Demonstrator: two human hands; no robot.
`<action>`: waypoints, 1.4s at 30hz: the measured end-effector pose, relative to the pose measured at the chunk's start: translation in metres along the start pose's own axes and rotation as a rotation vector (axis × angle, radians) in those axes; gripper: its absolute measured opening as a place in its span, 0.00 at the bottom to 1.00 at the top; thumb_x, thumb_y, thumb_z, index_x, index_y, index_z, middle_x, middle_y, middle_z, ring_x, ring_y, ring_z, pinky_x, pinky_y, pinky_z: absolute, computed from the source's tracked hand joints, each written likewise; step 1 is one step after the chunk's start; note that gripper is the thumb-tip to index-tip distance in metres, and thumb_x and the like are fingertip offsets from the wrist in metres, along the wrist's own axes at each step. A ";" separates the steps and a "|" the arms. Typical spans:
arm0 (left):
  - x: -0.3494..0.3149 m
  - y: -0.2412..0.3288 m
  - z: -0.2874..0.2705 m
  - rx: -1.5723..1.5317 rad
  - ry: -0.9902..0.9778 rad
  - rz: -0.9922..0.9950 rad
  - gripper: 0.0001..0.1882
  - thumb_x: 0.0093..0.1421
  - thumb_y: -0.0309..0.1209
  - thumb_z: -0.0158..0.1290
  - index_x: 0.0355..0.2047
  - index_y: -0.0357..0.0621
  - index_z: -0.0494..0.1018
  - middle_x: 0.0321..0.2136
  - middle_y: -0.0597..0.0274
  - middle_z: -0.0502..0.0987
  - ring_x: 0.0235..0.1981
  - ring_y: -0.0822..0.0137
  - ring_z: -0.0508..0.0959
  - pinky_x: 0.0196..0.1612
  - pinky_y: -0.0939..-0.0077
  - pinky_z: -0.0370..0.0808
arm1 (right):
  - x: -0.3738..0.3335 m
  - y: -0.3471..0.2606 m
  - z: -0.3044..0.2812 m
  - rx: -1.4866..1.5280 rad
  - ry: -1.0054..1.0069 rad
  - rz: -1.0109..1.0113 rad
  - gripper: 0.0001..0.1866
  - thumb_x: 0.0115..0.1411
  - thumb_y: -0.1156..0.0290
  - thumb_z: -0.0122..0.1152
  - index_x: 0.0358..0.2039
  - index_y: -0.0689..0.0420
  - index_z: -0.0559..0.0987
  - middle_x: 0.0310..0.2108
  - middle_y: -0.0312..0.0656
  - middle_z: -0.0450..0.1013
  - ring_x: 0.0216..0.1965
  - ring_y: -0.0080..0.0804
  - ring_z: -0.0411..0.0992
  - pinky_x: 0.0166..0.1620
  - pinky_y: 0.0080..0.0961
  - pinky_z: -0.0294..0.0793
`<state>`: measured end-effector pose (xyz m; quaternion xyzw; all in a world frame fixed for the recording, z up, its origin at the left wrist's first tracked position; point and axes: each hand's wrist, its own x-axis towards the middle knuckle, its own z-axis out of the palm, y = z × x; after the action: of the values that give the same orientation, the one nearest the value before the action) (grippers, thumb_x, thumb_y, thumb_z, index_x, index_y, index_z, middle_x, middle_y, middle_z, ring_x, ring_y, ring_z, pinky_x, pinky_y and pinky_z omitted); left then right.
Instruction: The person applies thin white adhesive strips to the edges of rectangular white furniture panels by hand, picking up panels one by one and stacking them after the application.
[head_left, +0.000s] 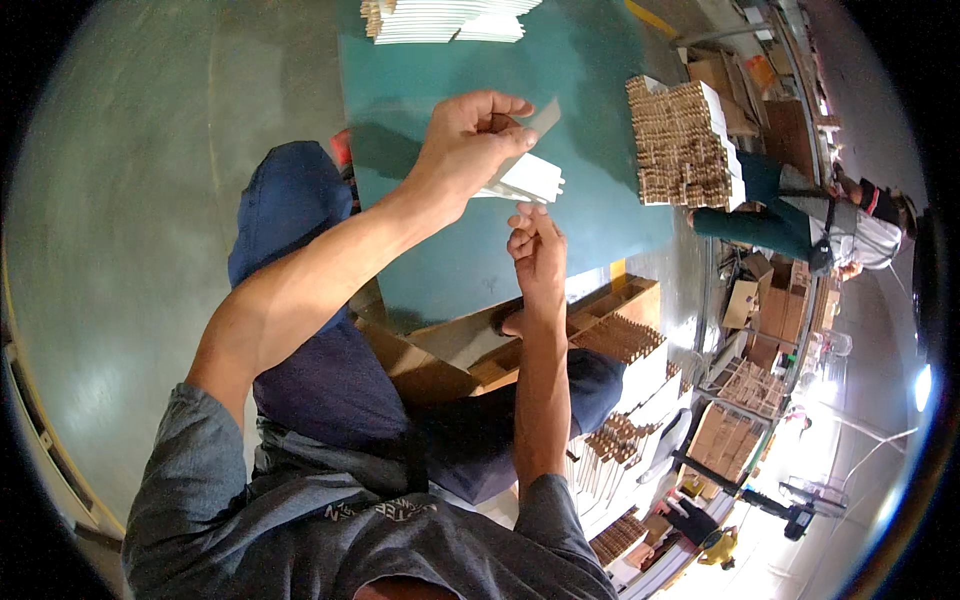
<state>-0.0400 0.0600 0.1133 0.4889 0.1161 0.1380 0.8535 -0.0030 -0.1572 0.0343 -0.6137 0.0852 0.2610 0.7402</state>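
Dead centre of the frame, the left hand (468, 140) has its fingers pinched round a small white folded card piece (530, 178) over the teal table (440, 250) — the right hand (538, 252) just below touches its lower edge with loosely curled fingertips — a stack of brown corrugated pieces (680, 140) sits upper right.

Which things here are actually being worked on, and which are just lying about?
In hand:
- left hand holding a white slotted card piece and a grey strip
- right hand just below the piece, fingertips at it

Lying about:
- green table
- stack of white pieces
- block of cardboard dividers
- open cardboard box
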 end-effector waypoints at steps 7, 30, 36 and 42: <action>-0.026 -0.011 0.029 0.276 -0.292 -0.077 0.17 0.57 0.23 0.59 0.46 0.26 0.74 0.29 0.58 0.80 0.29 0.76 0.77 0.32 0.81 0.74 | -0.063 -0.051 0.032 0.149 -0.028 -0.162 0.19 0.67 0.63 0.58 0.52 0.64 0.74 0.33 0.39 0.78 0.27 0.20 0.70 0.26 0.17 0.63; -0.052 -0.134 0.032 0.745 -0.514 -0.359 0.12 0.63 0.30 0.58 0.44 0.36 0.79 0.31 0.72 0.76 0.31 0.80 0.69 0.37 0.86 0.64 | -0.413 0.163 -0.279 0.936 1.315 -0.389 0.10 0.68 0.64 0.56 0.41 0.57 0.78 0.27 0.34 0.73 0.26 0.24 0.67 0.30 0.22 0.66; -0.059 -0.160 0.000 0.867 -0.501 -0.433 0.13 0.63 0.30 0.58 0.45 0.35 0.79 0.31 0.73 0.76 0.30 0.79 0.69 0.35 0.85 0.64 | -0.495 0.368 -0.413 1.078 1.324 -0.311 0.22 0.68 0.51 0.52 0.43 0.60 0.73 0.22 0.37 0.67 0.23 0.31 0.64 0.29 0.27 0.70; -0.062 -0.157 -0.015 1.073 -0.443 -0.425 0.11 0.63 0.29 0.58 0.43 0.36 0.79 0.27 0.75 0.74 0.25 0.82 0.67 0.29 0.85 0.61 | -0.455 0.350 -0.456 1.081 1.682 0.011 0.33 0.64 0.46 0.56 0.52 0.64 0.64 0.30 0.45 0.67 0.26 0.39 0.66 0.31 0.33 0.75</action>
<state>-0.0835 -0.0253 -0.0260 0.8332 0.0840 -0.2174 0.5014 -0.4731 -0.6809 -0.1710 -0.1795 0.6915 -0.3285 0.6178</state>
